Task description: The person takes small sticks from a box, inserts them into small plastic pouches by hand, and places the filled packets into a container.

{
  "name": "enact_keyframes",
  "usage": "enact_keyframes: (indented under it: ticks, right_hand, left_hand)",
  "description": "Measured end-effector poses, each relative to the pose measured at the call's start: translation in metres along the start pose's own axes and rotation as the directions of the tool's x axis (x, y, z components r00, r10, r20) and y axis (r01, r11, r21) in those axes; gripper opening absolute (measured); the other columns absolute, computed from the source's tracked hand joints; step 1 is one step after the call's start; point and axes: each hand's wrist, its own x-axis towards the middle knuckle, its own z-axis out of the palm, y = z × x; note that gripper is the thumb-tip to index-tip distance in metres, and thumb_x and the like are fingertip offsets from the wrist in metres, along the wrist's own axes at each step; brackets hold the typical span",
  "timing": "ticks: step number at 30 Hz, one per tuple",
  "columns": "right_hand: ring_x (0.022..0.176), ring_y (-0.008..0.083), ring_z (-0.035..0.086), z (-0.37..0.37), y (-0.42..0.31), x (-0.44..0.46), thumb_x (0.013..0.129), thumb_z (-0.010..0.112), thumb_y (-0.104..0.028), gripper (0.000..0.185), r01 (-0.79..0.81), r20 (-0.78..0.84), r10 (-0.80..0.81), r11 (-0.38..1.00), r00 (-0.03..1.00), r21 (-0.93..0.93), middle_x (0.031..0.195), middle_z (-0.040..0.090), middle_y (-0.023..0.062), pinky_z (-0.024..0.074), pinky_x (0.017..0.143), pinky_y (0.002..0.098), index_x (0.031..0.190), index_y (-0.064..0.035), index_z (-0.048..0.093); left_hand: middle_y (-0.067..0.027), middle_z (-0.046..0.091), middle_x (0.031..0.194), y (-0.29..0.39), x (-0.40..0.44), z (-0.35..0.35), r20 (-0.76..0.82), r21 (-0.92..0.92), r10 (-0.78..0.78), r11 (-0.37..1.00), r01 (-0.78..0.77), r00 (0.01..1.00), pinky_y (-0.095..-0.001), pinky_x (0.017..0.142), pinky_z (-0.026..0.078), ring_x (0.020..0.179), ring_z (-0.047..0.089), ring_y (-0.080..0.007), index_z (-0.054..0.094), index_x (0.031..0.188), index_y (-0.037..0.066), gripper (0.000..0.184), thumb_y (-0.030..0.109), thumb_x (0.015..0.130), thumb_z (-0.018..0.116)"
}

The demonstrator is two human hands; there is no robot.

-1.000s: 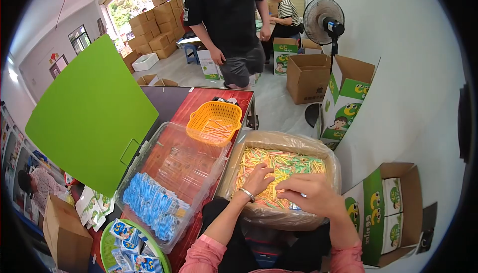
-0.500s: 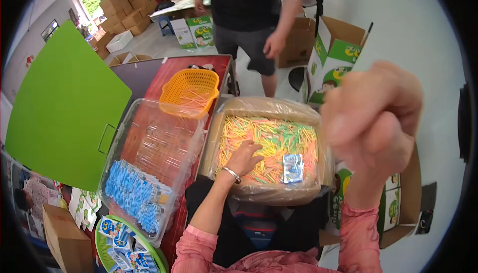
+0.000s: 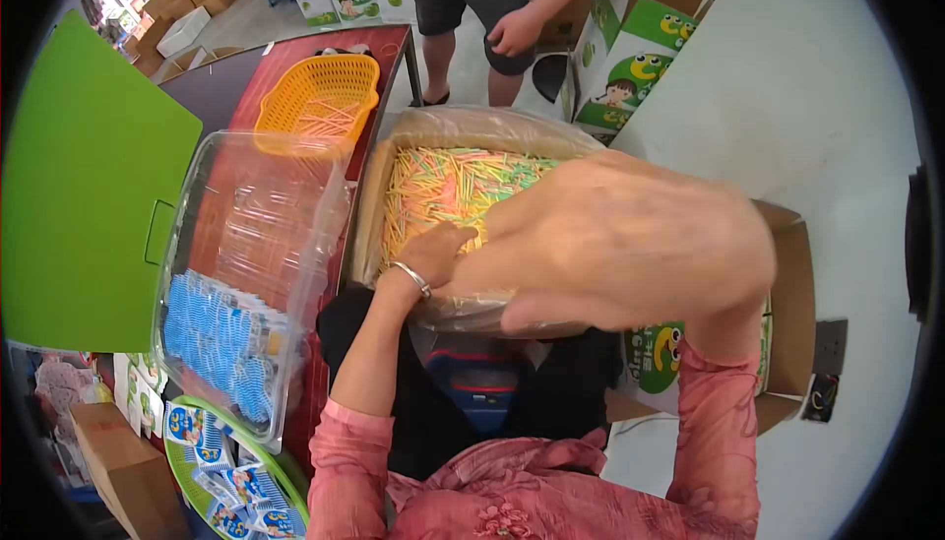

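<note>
My left hand (image 3: 431, 256), with a silver bangle at its wrist, rests low over thin pastel sticks (image 3: 433, 178) in a plastic-lined box (image 3: 472, 127). Its fingers look slightly bent and apart, though my right hand partly covers their tips. I make out nothing held there. Much nearer the camera, my right hand (image 3: 630, 240) stretches leftward across the box, blurred, with fingers extended and thumb apart. No object shows in it. It hides the right part of the sticks.
Left stand a clear plastic bin (image 3: 335, 220) with blue packets (image 3: 212, 333), a yellow basket (image 3: 315, 77) holding sticks and a green basket (image 3: 187, 476) of packets. A person (image 3: 517, 28) stands beyond the box. Cartons (image 3: 640, 63) stand right.
My right hand has swung down and left from its raised, curled position, its fingers now extended over the box. The blue packet on the sticks is now out of sight. The view has tilted downward.
</note>
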Motion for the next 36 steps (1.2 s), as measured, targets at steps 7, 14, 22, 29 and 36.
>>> enact_keyframes:
  ticks: [7,14,22,29,36]
  right_hand:
    - [0.072,0.0214,0.067,-0.016,0.019,-0.013,0.086,0.072,-0.014,0.021,0.049,-0.194,0.031,0.918,0.981,0.393,0.087,0.072,0.0081,0.0519,0.064,0.0320,0.104,-0.0021,0.072]
    - [0.069,0.0172,0.065,0.050,0.045,-0.030,0.085,0.073,-0.010,0.016,-0.218,-0.123,0.295,0.879,0.947,0.425,0.084,0.071,0.0080,0.0492,0.062,0.0297,0.099,-0.0009,0.072]
    - [0.057,0.0153,0.057,-0.028,-0.039,-0.026,0.075,0.077,-0.004,0.017,-0.201,-0.822,0.041,0.976,0.569,-0.090,0.071,0.064,0.0066,0.0419,0.051,0.0262,0.092,-0.0007,0.072]
    - [0.053,0.0132,0.051,-0.057,-0.096,-0.014,0.077,0.080,-0.023,0.029,-0.019,-0.674,-0.372,0.868,0.638,-0.496,0.070,0.062,0.0040,0.0349,0.046,0.0251,0.094,-0.0002,0.071]
    - [0.053,0.0131,0.052,-0.054,-0.105,-0.018,0.077,0.081,-0.023,0.032,0.018,-0.605,-0.339,0.881,0.721,-0.473,0.072,0.063,0.0040,0.0362,0.045,0.0241,0.099,-0.0015,0.072]
  left_hand:
    - [-0.0233,0.061,0.118,-0.004,0.016,0.006,0.119,0.052,-0.283,0.959,0.278,0.952,-0.0479,0.093,0.048,0.111,0.060,-0.0388,0.056,0.132,0.014,0.052,0.044,0.089,0.061]
    - [-0.0231,0.059,0.123,-0.023,0.018,0.027,0.108,-0.003,-0.264,0.964,0.266,0.958,-0.0488,0.094,0.048,0.114,0.058,-0.0398,0.056,0.132,0.016,0.052,0.043,0.087,0.063]
    - [-0.0235,0.061,0.120,0.004,0.012,0.007,0.013,0.079,-0.239,0.968,0.237,0.971,-0.0461,0.093,0.049,0.109,0.061,-0.0385,0.059,0.127,0.012,0.048,0.041,0.089,0.064]
    - [-0.0232,0.058,0.125,-0.074,0.017,0.074,-0.024,-0.222,-0.116,0.969,0.108,0.993,-0.0469,0.092,0.050,0.111,0.060,-0.0400,0.057,0.133,0.015,0.052,0.039,0.088,0.065]
    - [-0.0230,0.059,0.124,-0.004,0.008,0.014,0.028,0.077,-0.251,0.965,0.249,0.967,-0.0478,0.091,0.050,0.111,0.060,-0.0403,0.056,0.133,0.017,0.052,0.041,0.088,0.065]
